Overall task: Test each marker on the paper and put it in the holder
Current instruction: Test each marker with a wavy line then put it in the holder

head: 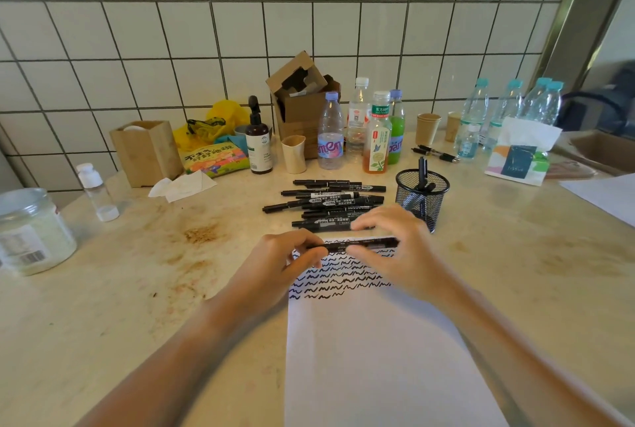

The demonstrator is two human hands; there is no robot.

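A black marker (340, 246) lies level above the top of the white paper (371, 351), held at both ends. My left hand (278, 265) pinches its left end and my right hand (395, 248) pinches its right part. Rows of black squiggles (330, 280) cover the paper's upper part. Behind the hands lies a pile of several black markers (330, 201). A black mesh holder (422, 198) stands to the right of the pile with a few markers upright in it.
Bottles (330, 132), paper cups (427, 127), a cardboard box (302, 100), a wooden box (146, 151) and a snack bag line the tiled wall. A plastic jar (32, 230) sits far left, a tissue pack (520, 155) far right. Two more markers (434, 152) lie behind the holder.
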